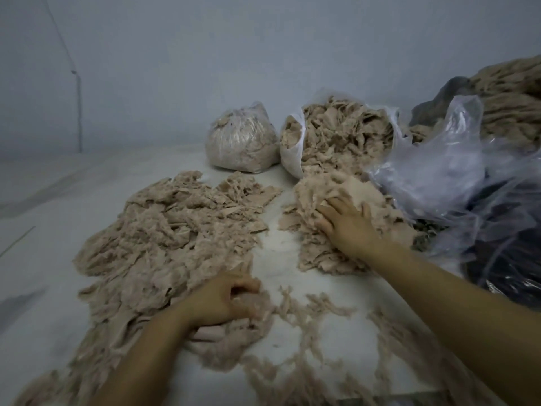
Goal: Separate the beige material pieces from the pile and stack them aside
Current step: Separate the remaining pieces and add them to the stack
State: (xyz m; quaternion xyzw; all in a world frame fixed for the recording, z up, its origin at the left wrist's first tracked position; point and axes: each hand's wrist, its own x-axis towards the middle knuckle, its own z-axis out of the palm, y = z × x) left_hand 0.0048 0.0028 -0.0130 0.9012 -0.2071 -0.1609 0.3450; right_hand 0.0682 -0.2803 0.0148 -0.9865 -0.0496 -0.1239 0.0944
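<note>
Loose beige fibrous strands (pixel 307 341) trail across the white bench (pixel 58 200) nearest the camera, just right of the left hand (pixel 225 300), whose fingers curl round a clump at the near edge of the broad flat beige pile (pixel 164 235). Farther off, the right hand (pixel 348 224) presses relaxed fingers on the smaller heaped stack of beige pieces (pixel 328 206). Sorting looks partly done: much material remains unsorted. Beyond the right hand sit two filled clear plastic bags (pixel 336 133).
</note>
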